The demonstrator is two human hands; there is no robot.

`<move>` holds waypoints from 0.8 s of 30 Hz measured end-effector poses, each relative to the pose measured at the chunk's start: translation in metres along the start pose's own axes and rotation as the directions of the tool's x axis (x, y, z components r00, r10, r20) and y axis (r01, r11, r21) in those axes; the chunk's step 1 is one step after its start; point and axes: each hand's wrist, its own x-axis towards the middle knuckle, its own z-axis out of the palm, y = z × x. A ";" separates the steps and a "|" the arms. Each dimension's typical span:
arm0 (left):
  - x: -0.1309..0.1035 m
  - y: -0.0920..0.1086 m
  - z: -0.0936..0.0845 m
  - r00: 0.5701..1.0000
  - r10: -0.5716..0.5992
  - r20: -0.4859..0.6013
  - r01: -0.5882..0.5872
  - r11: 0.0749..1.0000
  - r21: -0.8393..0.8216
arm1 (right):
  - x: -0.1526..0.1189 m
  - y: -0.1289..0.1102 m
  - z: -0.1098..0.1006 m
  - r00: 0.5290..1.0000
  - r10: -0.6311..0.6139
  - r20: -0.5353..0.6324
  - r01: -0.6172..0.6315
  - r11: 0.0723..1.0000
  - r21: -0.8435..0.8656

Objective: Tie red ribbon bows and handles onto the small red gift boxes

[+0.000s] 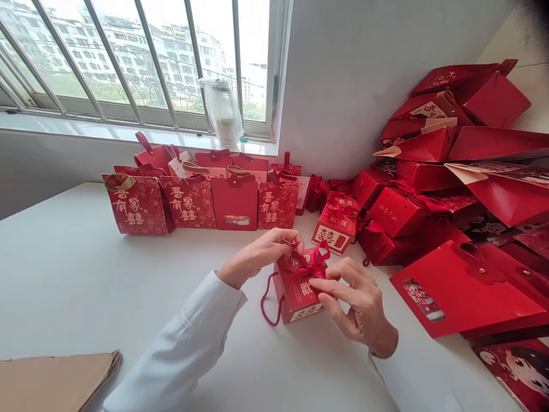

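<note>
A small red gift box [295, 297] with gold and white Chinese characters stands on the white table in front of me. A dark red twisted cord handle [264, 303] hangs in a loop from its left side. On its lid sits a red satin ribbon bow [315, 263]. My left hand [261, 254] is bent over the lid's left edge, its fingertips pinched at the left part of the ribbon. From the right, my right hand [360, 300] holds the ribbon's lower right part, with its index finger and thumb close together over the box front.
Behind the box, red paper gift bags [189, 200] stand in rows. A similar ribboned box [337, 223] is just beyond my right hand. Red boxes and bags [403, 212] are heaped at the right. Brown cardboard [55, 380] lies front left; a wrapped jar [225, 111] stands on the windowsill.
</note>
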 end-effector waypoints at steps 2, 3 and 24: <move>-0.002 0.003 -0.001 1.000 0.010 0.003 -0.010 0.999 0.047 | 0.001 -0.002 -0.002 0.998 0.042 -0.038 -0.040 0.998 0.055; -0.003 0.006 -0.001 1.000 0.011 -0.003 -0.011 0.997 0.076 | 0.001 -0.002 -0.004 0.995 0.083 -0.063 -0.077 0.994 0.080; -0.032 0.043 0.037 0.972 -0.049 -0.230 0.220 0.532 0.818 | 0.000 0.017 0.003 0.737 0.654 -0.170 -0.615 0.754 0.230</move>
